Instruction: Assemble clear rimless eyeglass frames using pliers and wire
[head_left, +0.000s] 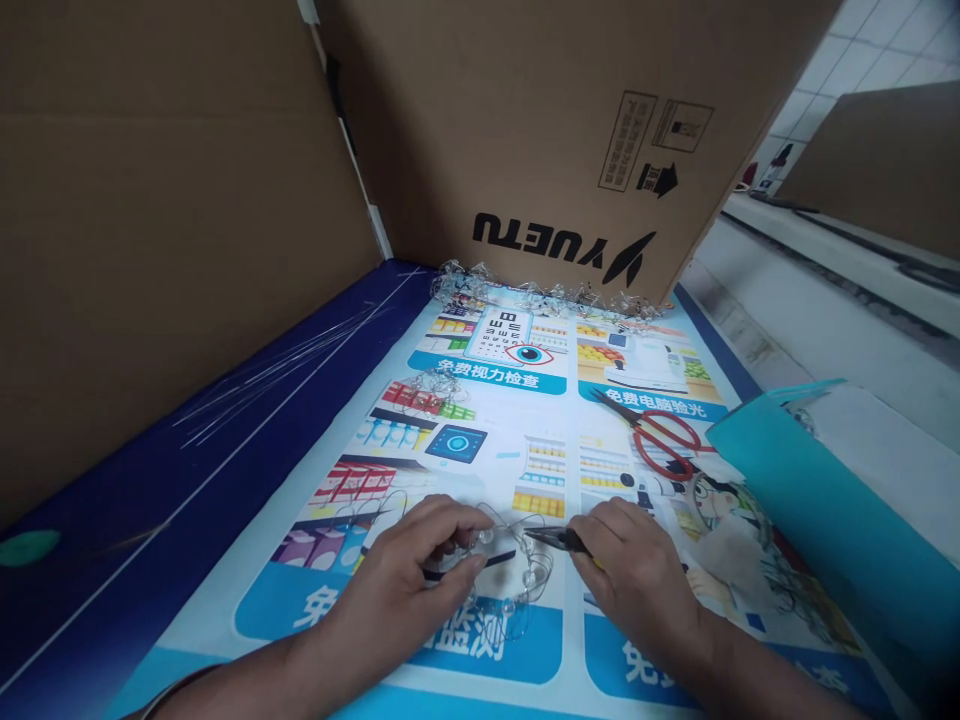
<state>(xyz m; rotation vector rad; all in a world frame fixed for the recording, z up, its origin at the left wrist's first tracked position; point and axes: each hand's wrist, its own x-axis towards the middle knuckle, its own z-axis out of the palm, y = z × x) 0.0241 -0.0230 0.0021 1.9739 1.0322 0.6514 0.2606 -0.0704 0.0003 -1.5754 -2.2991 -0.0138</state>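
My left hand [420, 565] is closed, thumb and fingers pinching a loop of thin wire strung with clear beads [531, 578]. A narrow black strip [501, 559] sticks out past the thumb; how it is attached is hidden by the fingers. My right hand [630, 560] wraps around the handles of needle-nose pliers [553, 539]. Their dark tips point left and meet the upper right part of the beaded wire loop. Whether the jaws grip the wire is too small to tell. Looser wire curls hang around both sides of the left fingers.
Red-handled scissors [664, 445] lie beyond my right hand, near a teal folded board [825, 480]. Wire coils and a white tuft [731, 555] lie on the right. Beaded wire pieces [555, 298] line the cardboard wall [555, 130]. Straight wires [277, 365] lie on the left.
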